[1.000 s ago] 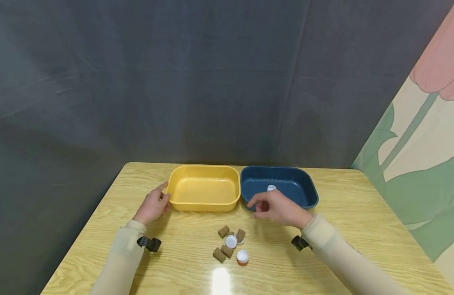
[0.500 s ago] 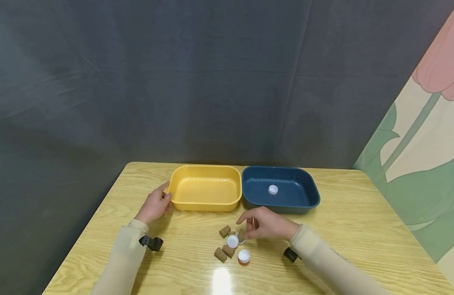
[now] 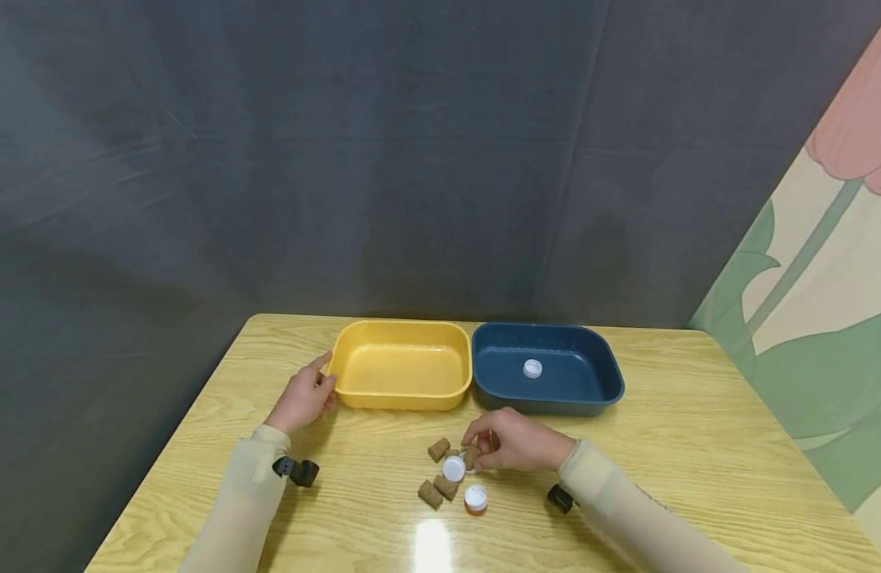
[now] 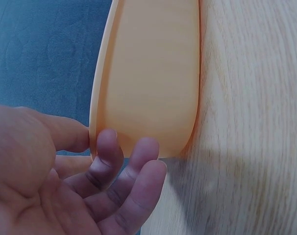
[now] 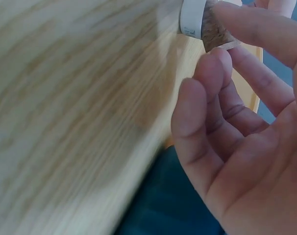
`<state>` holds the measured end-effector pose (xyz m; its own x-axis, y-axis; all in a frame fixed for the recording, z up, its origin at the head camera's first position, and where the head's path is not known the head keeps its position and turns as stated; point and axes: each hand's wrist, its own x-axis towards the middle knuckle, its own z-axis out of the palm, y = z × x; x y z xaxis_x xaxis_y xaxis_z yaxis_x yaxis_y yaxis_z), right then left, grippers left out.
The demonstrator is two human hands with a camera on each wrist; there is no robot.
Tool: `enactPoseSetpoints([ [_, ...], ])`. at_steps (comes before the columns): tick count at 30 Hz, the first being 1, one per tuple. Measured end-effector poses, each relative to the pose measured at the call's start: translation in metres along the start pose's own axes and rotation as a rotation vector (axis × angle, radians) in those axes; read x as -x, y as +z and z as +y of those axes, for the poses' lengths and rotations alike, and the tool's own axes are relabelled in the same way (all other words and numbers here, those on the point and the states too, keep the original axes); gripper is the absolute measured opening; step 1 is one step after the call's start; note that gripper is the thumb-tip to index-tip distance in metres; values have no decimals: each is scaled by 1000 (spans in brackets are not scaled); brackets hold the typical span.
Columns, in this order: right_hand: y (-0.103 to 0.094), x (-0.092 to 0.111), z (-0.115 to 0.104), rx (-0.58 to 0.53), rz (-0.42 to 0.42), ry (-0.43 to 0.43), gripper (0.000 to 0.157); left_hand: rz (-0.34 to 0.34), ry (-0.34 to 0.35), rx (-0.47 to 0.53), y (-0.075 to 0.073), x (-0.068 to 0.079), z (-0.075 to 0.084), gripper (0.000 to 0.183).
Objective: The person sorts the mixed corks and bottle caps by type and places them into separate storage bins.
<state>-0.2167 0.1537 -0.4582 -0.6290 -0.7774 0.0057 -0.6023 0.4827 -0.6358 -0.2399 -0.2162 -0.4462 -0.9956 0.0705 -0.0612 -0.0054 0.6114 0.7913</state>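
Note:
My right hand [image 3: 515, 440] pinches a brown cork [image 3: 472, 456] between thumb and finger, down at the small pile. In the right wrist view this cork [image 5: 214, 29] sits against a white bottle cap [image 5: 191, 18], and the other fingers curl below it. Beside it in the head view lie another white cap [image 3: 454, 469], several more corks [image 3: 430, 494] and a cap with an orange-red lower edge [image 3: 476, 499]. With thumb and index finger at the rim, my left hand [image 3: 302, 398] holds the left end of the yellow tub [image 3: 400, 402].
Right against the yellow tub stands a dark blue tub [image 3: 547, 407], with one white cap [image 3: 532, 368] on its floor. Both are near the back edge of the wooden table [image 3: 669, 430]. A dark curtain [image 3: 411, 159] hangs behind, and a flower-patterned wall [image 3: 841, 334] is to the right.
My right hand has come from over the blue tub's near rim down and left to the pile, where it now pinches a cork. My left hand stays at the yellow tub.

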Motion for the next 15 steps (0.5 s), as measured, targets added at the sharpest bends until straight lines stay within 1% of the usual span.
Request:
enactPoseSetpoints([
  [8, 1, 1, 4, 1, 12, 0, 19, -2, -4, 3, 0, 0, 0, 56],
  [15, -3, 1, 5, 25, 36, -6, 20, 1, -19, -5, 1, -2, -1, 56],
])
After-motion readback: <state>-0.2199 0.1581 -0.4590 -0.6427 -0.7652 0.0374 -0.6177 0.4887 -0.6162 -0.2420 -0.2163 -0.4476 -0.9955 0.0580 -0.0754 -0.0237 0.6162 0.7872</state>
